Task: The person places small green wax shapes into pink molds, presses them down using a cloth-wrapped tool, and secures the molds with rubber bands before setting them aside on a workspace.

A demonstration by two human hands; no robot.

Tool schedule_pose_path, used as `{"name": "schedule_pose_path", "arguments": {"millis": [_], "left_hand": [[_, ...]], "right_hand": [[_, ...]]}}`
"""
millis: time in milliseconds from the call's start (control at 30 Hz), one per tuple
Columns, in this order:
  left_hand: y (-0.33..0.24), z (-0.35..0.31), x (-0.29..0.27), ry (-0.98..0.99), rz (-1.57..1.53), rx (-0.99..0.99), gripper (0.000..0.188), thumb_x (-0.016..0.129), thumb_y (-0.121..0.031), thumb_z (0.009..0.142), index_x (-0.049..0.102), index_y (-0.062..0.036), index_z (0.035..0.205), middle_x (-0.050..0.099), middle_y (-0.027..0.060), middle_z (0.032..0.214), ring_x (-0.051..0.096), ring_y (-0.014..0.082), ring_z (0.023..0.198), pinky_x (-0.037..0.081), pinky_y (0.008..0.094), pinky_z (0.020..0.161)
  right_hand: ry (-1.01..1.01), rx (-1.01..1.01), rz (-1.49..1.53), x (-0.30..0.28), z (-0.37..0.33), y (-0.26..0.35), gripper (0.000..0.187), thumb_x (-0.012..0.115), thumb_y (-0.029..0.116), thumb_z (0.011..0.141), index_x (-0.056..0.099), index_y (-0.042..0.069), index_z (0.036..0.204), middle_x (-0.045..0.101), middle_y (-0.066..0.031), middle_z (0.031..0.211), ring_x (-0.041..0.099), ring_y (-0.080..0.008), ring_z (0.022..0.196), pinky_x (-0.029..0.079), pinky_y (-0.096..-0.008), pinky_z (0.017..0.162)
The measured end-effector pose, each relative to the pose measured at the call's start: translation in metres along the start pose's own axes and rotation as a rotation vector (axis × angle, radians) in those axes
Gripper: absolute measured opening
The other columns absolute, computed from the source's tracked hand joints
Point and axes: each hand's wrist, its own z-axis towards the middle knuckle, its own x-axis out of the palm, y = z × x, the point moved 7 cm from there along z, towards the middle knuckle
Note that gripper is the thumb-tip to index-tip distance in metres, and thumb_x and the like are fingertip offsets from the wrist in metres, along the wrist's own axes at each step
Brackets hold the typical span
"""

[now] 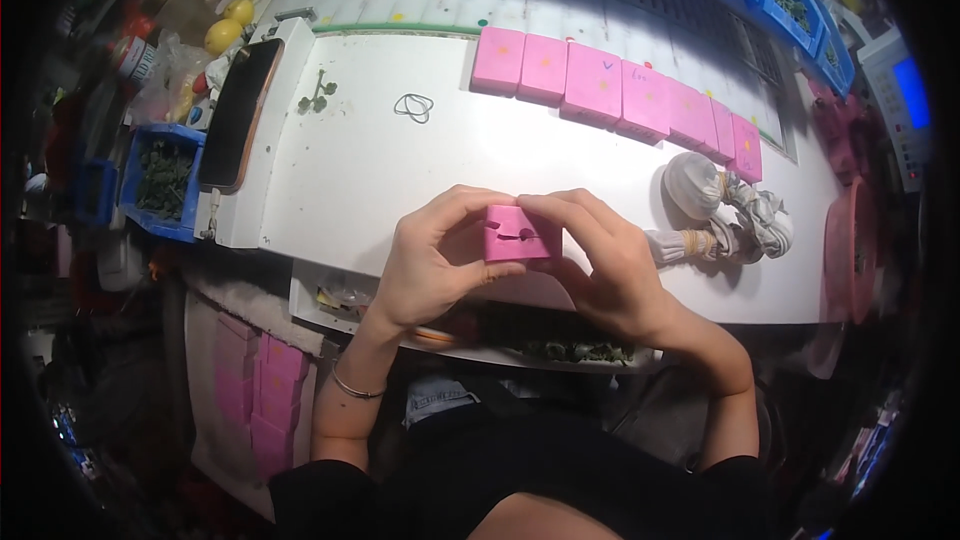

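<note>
A small pink block is held above the near part of the white worktop, toward the middle. Its visible face has a dark slit and a notch cut in it. My left hand is closed on the block's left side, thumb below and fingers above. From the other side my right hand grips it, fingertips along the top edge, its thumb partly hidden. Farther back lies a thin dark loop, perhaps a rubber band. A green sprig rests to its left.
A row of pink blocks lines the back right. White cloth bundles tied with bands sit at right, near a pink basin. At left are a phone and a blue bin of leaves. An open drawer juts below the worktop.
</note>
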Motion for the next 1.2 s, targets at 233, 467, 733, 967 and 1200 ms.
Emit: {"name": "schedule_pose_path", "arguments": {"millis": [233, 467, 733, 967, 1200], "left_hand": [[0.002, 0.006, -0.003, -0.047, -0.048, 0.016, 0.044, 0.077, -0.007, 0.071, 0.060, 0.0011, 0.111, 0.062, 0.0094, 0.104, 0.061, 0.0172, 0.097, 0.049, 0.0292, 0.086], [-0.003, 0.028, -0.034, -0.106, -0.046, 0.009, 0.034, 0.070, -0.007, 0.080, 0.061, 0.0005, 0.111, 0.062, 0.0099, 0.100, 0.062, 0.0154, 0.091, 0.052, 0.0253, 0.078], [-0.006, 0.055, -0.085, -0.456, 0.914, -0.062, 0.014, 0.065, -0.006, 0.080, 0.064, -0.0009, 0.093, 0.054, 0.0116, 0.089, 0.059, 0.0215, 0.075, 0.049, 0.0303, 0.069], [0.007, 0.078, -0.100, -0.289, 1.067, -0.143, 0.011, 0.062, -0.006, 0.082, 0.059, 0.0020, 0.089, 0.054, 0.0113, 0.084, 0.056, 0.0213, 0.072, 0.046, 0.0298, 0.068], [-0.031, 0.062, -0.044, -0.171, 0.465, -0.188, 0.007, 0.056, -0.006, 0.088, 0.055, 0.0009, 0.086, 0.057, 0.0037, 0.079, 0.054, 0.0092, 0.073, 0.045, 0.0243, 0.066]], "right_hand": [[-0.041, 0.026, 0.111, -0.007, 0.006, -0.010, 0.047, 0.069, 0.000, 0.073, 0.052, 0.003, 0.116, 0.060, -0.0152, 0.097, 0.061, -0.0302, 0.087, 0.050, -0.0348, 0.074], [-0.030, 0.023, 0.019, -0.007, 0.001, -0.003, 0.052, 0.071, -0.001, 0.069, 0.053, 0.002, 0.117, 0.061, -0.0161, 0.099, 0.060, -0.0327, 0.088, 0.049, -0.0370, 0.075], [0.074, 0.064, 0.096, 0.000, -0.009, -0.004, 0.060, 0.075, 0.012, 0.073, 0.048, 0.001, 0.125, 0.054, -0.0194, 0.116, 0.056, -0.0356, 0.102, 0.047, -0.0373, 0.086], [-0.032, 0.061, 0.083, -0.017, -0.009, -0.010, 0.047, 0.071, 0.007, 0.076, 0.053, 0.000, 0.119, 0.057, -0.0184, 0.111, 0.060, -0.0317, 0.096, 0.049, -0.0344, 0.080], [-0.286, 0.057, 0.250, -0.035, 0.010, -0.020, 0.038, 0.064, -0.001, 0.079, 0.054, 0.000, 0.116, 0.060, -0.0146, 0.106, 0.061, -0.0221, 0.090, 0.049, -0.0299, 0.074]]}}
